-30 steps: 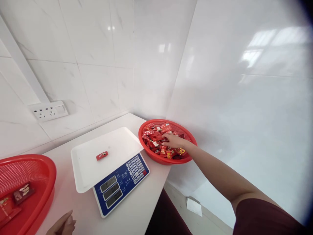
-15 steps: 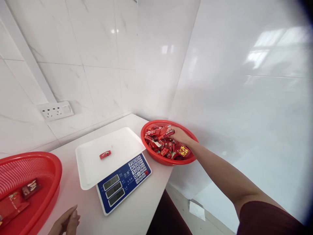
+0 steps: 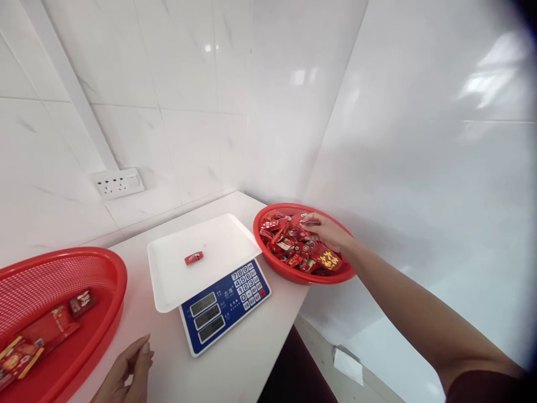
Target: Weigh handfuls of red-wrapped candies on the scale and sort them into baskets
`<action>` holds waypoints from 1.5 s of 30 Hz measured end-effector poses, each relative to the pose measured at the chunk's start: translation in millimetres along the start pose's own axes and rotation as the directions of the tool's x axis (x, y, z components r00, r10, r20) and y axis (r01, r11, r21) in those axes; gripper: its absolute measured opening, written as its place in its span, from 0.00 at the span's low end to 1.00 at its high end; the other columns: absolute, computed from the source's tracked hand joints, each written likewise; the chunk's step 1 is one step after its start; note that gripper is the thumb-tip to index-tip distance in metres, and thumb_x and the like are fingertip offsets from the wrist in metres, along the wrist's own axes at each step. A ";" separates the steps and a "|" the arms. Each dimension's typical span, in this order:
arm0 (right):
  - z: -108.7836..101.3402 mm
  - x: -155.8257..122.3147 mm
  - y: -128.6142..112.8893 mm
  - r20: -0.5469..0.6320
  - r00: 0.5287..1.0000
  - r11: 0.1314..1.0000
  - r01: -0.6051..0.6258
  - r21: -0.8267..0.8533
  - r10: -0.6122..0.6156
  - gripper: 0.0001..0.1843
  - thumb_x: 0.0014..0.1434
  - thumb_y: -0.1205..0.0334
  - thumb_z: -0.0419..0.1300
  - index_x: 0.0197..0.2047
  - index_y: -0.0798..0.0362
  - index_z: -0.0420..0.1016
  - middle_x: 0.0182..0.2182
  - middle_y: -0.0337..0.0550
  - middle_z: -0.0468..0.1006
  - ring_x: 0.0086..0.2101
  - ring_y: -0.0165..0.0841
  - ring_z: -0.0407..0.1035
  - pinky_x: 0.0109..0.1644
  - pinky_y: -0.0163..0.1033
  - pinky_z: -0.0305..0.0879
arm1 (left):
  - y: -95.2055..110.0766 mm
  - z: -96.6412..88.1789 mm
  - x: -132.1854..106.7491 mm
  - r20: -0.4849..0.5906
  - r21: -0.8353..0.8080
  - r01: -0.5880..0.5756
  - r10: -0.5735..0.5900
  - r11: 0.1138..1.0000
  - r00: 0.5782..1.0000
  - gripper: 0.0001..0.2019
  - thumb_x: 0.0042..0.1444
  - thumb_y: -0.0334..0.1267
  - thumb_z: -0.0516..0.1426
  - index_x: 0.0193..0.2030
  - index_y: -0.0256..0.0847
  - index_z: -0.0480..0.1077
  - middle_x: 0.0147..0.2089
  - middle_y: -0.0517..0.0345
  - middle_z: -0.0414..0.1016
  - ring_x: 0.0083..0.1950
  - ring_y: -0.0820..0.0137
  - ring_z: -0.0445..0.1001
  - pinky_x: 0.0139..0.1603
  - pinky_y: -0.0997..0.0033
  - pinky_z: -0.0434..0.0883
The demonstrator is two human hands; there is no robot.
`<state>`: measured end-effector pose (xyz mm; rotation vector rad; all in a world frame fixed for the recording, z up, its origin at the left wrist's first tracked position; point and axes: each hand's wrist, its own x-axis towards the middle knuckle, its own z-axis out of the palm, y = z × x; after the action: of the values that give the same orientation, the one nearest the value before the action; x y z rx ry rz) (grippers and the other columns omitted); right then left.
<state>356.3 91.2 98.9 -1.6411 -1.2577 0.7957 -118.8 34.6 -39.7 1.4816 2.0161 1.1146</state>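
My right hand (image 3: 326, 230) is in the right red basket (image 3: 277, 267), its thumb and fingers pinched on a small dark red snack packet (image 3: 310, 222). Several shiny red snack packets (image 3: 293, 246) lie heaped beneath it, among them a larger one with yellow lettering (image 3: 328, 259). My left hand (image 3: 128, 370) is low over the table, half curled and holding nothing, between the left red basket (image 3: 119, 291) and the scale (image 3: 193, 336). A single small red packet (image 3: 193, 258) lies on the scale's white tray (image 3: 168, 285).
Inside the left basket lie a dark red packet (image 3: 82, 302), a flat red one (image 3: 52, 329) and a red-yellow one (image 3: 19, 358). A tiled wall with a socket panel (image 3: 118, 183) runs behind the white table (image 3: 268, 341). A smooth pale wall stands at the right.
The view has swung a little left, so things sit farther right. My right hand has risen slightly from the heap with the dark red packet. The packet on the scale tray stays put.
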 end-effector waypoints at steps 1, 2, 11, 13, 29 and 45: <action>-1.0 0.2 1.3 -0.002 1.000 1.000 -0.002 -0.002 0.002 0.13 0.47 0.55 0.59 0.34 0.49 0.61 0.34 0.39 0.73 0.33 0.32 0.71 0.35 0.37 0.69 | 2.2 -1.8 0.4 0.025 0.015 0.047 -0.047 0.999 0.999 0.21 0.48 0.56 0.52 0.44 0.46 0.70 0.36 0.57 0.79 0.38 0.61 0.77 0.39 0.65 0.74; -2.4 -0.2 2.4 0.012 1.000 0.999 0.000 -0.034 0.001 0.13 0.47 0.55 0.60 0.34 0.50 0.62 0.34 0.40 0.73 0.34 0.33 0.70 0.36 0.38 0.69 | 4.6 -3.5 0.7 0.058 0.026 0.089 -0.091 0.996 0.994 0.22 0.47 0.56 0.51 0.44 0.47 0.69 0.36 0.58 0.78 0.40 0.61 0.77 0.39 0.64 0.73; 13.1 -22.3 -11.7 0.565 0.810 0.770 0.260 -0.582 0.154 0.32 0.45 0.58 0.62 0.56 0.46 0.65 0.56 0.44 0.64 0.52 0.45 0.61 0.53 0.44 0.59 | 19.9 -7.4 -2.4 0.175 -0.004 0.169 -0.166 0.986 0.970 0.24 0.43 0.58 0.51 0.44 0.48 0.67 0.42 0.57 0.76 0.44 0.60 0.75 0.45 0.62 0.71; 23.2 -24.5 -13.1 0.530 0.832 0.713 0.270 -0.647 0.166 0.30 0.46 0.62 0.60 0.55 0.45 0.66 0.56 0.45 0.63 0.49 0.45 0.64 0.51 0.44 0.61 | 21.1 -7.4 -3.0 0.183 -0.004 0.162 -0.158 0.987 0.970 0.24 0.44 0.58 0.51 0.44 0.48 0.67 0.41 0.56 0.76 0.44 0.59 0.75 0.47 0.60 0.70; 12.1 -24.5 -9.9 0.371 0.928 0.816 0.247 -0.523 -0.043 0.16 0.45 0.68 0.56 0.40 0.49 0.72 0.43 0.40 0.74 0.43 0.38 0.68 0.46 0.39 0.64 | 32.5 -9.8 -5.0 0.189 0.000 0.186 -0.183 0.983 0.965 0.24 0.41 0.59 0.51 0.42 0.47 0.68 0.44 0.55 0.76 0.44 0.59 0.75 0.47 0.60 0.70; 20.0 -29.5 -38.8 -0.013 0.972 0.971 0.233 -0.055 -0.234 0.19 0.43 0.55 0.66 0.40 0.50 0.71 0.48 0.44 0.72 0.49 0.42 0.65 0.50 0.45 0.63 | 54.1 -0.9 -24.1 0.190 -0.144 -0.087 0.114 0.986 0.975 0.15 0.44 0.51 0.57 0.35 0.45 0.74 0.39 0.54 0.77 0.39 0.61 0.74 0.25 0.75 0.71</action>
<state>315.5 71.5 125.8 -1.5029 -1.4379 0.6049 -78.0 18.5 0.2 1.5724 1.7150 1.0742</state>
